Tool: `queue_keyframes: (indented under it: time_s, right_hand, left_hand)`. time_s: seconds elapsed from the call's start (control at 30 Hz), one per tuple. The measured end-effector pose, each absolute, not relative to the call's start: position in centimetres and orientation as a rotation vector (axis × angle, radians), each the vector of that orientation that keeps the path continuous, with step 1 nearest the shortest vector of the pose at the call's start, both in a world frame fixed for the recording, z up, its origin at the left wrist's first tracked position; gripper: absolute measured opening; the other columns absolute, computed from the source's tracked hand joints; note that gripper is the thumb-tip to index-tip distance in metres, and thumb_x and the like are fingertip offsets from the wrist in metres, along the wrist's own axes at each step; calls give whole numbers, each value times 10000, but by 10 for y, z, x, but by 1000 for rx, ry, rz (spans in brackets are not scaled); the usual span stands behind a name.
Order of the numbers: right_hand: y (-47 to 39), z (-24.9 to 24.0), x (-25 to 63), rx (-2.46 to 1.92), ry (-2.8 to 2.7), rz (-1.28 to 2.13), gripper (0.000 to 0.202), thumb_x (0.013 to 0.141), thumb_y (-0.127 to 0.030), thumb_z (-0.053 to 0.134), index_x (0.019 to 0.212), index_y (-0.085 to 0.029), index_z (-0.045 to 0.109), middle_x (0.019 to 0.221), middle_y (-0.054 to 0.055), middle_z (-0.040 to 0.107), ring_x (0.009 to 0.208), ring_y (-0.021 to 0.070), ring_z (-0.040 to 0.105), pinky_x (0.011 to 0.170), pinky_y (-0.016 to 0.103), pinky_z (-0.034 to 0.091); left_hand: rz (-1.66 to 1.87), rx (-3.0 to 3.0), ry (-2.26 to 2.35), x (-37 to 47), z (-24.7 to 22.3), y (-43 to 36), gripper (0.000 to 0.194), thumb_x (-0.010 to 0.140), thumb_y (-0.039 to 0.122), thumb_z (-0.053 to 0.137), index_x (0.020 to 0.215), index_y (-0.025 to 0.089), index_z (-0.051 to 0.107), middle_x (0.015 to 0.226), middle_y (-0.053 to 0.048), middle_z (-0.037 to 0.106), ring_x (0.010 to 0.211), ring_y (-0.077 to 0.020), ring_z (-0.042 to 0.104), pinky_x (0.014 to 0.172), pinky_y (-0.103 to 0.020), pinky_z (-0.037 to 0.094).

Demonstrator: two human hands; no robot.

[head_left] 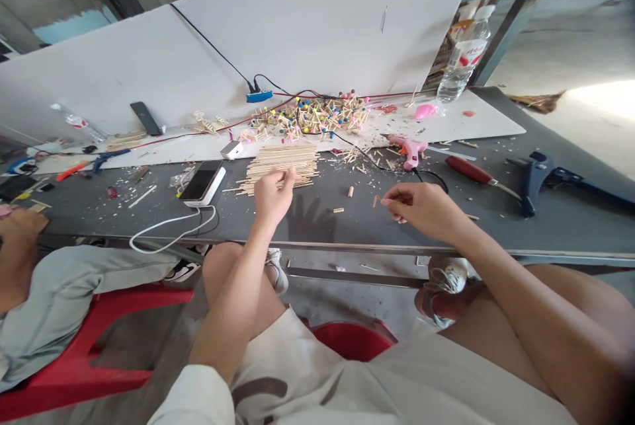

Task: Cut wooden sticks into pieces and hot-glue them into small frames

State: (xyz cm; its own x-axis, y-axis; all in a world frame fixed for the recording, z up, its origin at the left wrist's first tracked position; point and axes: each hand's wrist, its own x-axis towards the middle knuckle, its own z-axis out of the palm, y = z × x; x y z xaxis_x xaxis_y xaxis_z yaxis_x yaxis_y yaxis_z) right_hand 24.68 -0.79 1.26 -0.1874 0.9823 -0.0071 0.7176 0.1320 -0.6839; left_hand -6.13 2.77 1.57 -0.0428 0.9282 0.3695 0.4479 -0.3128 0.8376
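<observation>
A clear bottle (pixel 461 61) stands upper right, its fill unclear; another (pixel 79 122) leans at left. At centre, the left hand (pixel 274 197), curled with fingertips together, overlaps the sticks (pixel 282 159); its grip cannot be told. Right of centre, the right hand (pixel 414 205) pinches a small piece (pixel 375 201).

We see one white partition (pixel 317 22) behind the dark table (pixel 496 230). At right, bright light (pixel 608 104) lies on the grey floor (pixel 555 55).

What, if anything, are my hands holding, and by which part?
Your right hand seems to pinch a small, pale wooden piece by one end. Left hand: can't tell.
</observation>
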Motion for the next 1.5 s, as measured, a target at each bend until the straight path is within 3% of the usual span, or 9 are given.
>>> queue_keyframes:
  time_s: [0.13,0.27,0.5,0.67,0.83,1.03,1.23,1.37,1.5]
  right_hand:
    - [-11,11,242,-1623,-2021,848,211,847,-391,576,809,-212,682,675,13,710,614,167,642,626,290,462]
    - [-12,10,239,-1598,-2043,891,206,849,-389,582,795,-213,674,692,16,717,628,169,646,617,286,458]
    - [-13,10,236,-1605,-2059,895,225,869,-394,556,793,-219,675,690,4,709,615,155,631,602,279,442]
    - [-12,6,234,-1587,-2073,880,200,857,-365,560,775,-217,666,677,-4,705,623,152,639,631,274,450]
    - [-10,2,234,-1641,-2062,845,206,855,-364,548,774,-213,663,659,2,701,597,157,630,603,276,431]
    - [-10,2,236,-1713,-2074,780,205,857,-361,543,778,-215,665,664,0,701,613,158,633,617,277,418]
    - [-12,-5,237,-1752,-2093,731,212,853,-358,537,821,-210,686,722,25,725,682,183,647,633,284,421]
    - [-13,-9,235,-1781,-2080,722,220,849,-371,547,822,-209,693,773,43,741,703,191,657,623,282,427]
    - [-14,-9,234,-1776,-2065,733,201,836,-361,563,801,-212,692,750,43,741,686,191,660,607,279,428]
  left_hand:
    - [1284,1518,1220,-54,19,27,492,877,598,582,1091,176,717,1257,-117,688,1237,-270,605,1073,-410,453]
    - [1145,1251,973,-56,29,28,735,920,732,296,1143,153,690,1254,-160,682,1206,-286,634,1020,-456,500]
    - [1129,1161,848,-55,30,26,705,922,710,327,1075,133,702,1199,-175,706,1118,-306,683,983,-487,532]
    - [1255,1594,1227,-41,8,21,426,910,482,576,1161,154,680,1173,-140,718,989,-271,731,947,-439,561]
    - [1136,1927,1230,-19,-12,12,367,966,209,402,1241,165,641,1281,-130,660,1050,-238,712,849,-394,618]
    - [1070,2571,1237,-2,-14,3,317,893,95,492,1137,164,683,1235,-109,692,1325,-267,536,1227,-592,232]
    - [1017,2582,901,8,-17,-12,308,936,137,447,1132,176,682,1213,-107,701,1203,-214,632,996,-399,547]
    - [976,2582,1092,6,-17,-11,270,917,145,484,1047,183,717,1044,-94,745,940,-213,701,844,-365,574]
    - [857,2626,1114,6,-19,-7,273,893,101,494,995,179,734,975,-86,746,918,-223,676,813,-366,563]
